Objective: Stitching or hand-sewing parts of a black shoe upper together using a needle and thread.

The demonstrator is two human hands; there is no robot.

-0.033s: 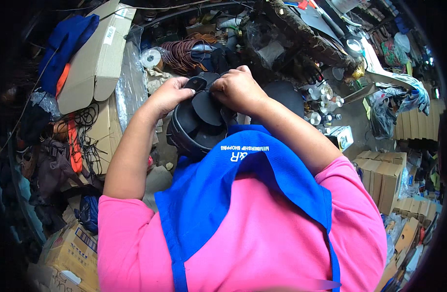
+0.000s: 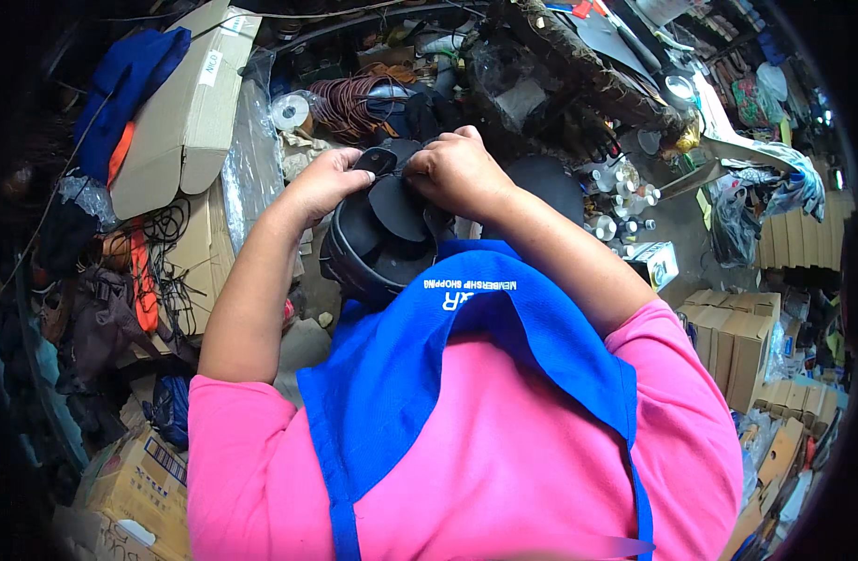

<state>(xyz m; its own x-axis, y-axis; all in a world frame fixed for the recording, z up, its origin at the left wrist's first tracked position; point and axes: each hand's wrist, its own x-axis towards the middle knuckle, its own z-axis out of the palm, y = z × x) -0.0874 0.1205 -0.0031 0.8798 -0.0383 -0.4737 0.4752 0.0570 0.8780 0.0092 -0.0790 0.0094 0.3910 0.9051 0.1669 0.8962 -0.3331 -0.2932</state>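
My left hand [image 2: 328, 183] pinches a small black rounded piece [image 2: 377, 160], which looks like leather or rubber, between thumb and fingers. Close by on the right, my right hand [image 2: 459, 172] is closed with its fingers curled inward; what it grips is hidden behind the knuckles. Below both hands sits a round black tub [image 2: 352, 267] at the front of my body. Flat black pieces stand in it, among them a rounded one [image 2: 397, 208] that leans between my hands. Dark material continues between the two hands, and I cannot tell how it joins.
A large dark round shape [image 2: 547, 194] lies right of my right wrist, beside several small white bottles [image 2: 620, 196]. Beyond my hands are coiled brown cord [image 2: 350, 105] and a white spool [image 2: 290, 112]. Cardboard [image 2: 181, 131] leans at left; stacked cartons [image 2: 728, 341] stand at right.
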